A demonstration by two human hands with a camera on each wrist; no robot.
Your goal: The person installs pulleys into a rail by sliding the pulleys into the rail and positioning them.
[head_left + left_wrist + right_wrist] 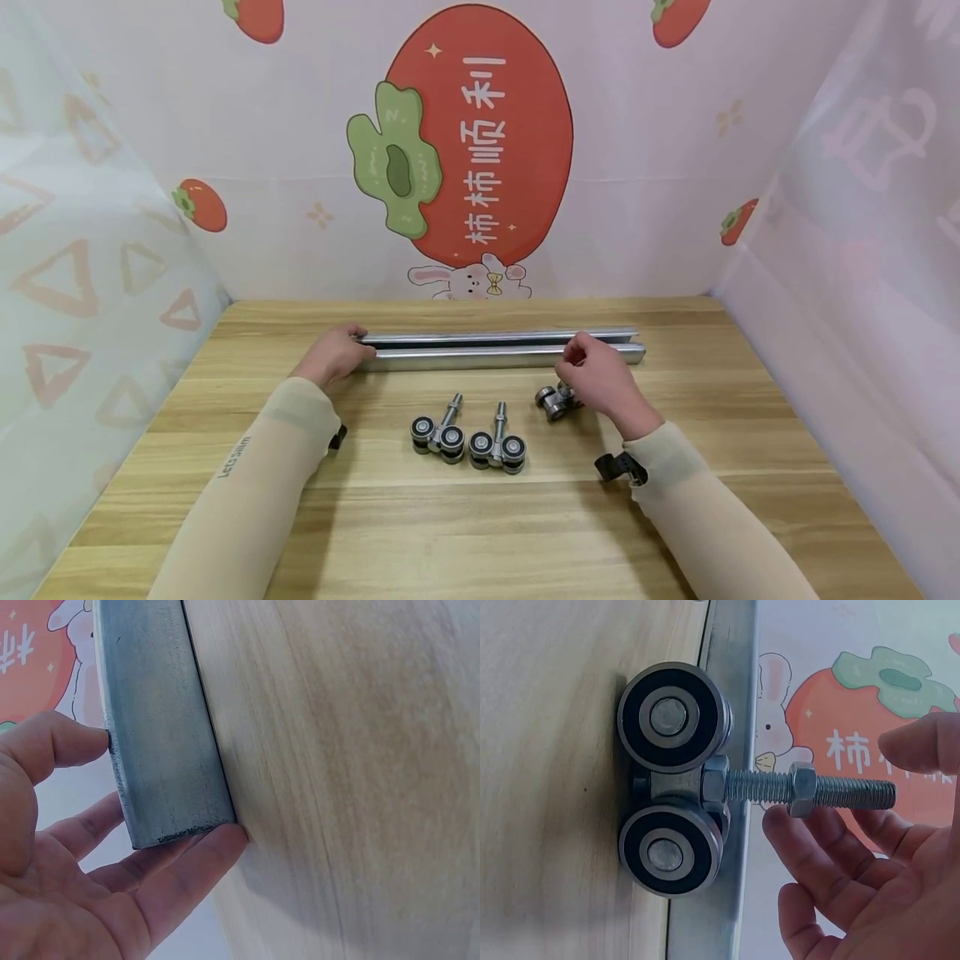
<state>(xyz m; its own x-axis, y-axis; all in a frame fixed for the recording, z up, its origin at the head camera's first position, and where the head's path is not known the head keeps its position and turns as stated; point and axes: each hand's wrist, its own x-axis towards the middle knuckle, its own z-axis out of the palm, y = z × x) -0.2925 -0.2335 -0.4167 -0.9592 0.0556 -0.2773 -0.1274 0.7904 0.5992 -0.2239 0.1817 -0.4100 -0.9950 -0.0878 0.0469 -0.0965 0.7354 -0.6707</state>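
A long silver metal channel rail [480, 360] lies across the back of the table, its slot facing up. My left hand [339, 354] holds the rail's left end; in the left wrist view the thumb is on one edge and the fingers reach round the end. On the right, my right hand [598, 375] is at a roller trolley [675, 784] with black-faced wheels and a threaded bolt [855, 793] with nuts. Loosely bent fingers [817, 862] lie right by the bolt, while the thumb [915, 746] stands apart from it.
Two more roller trolleys, one on the left [438, 437] and one nearer the middle [497, 450], rest in front of the rail with bolts pointing away. Behind the wooden table [465, 533] rises a printed backdrop [637, 167]; pale side sheets flank it.
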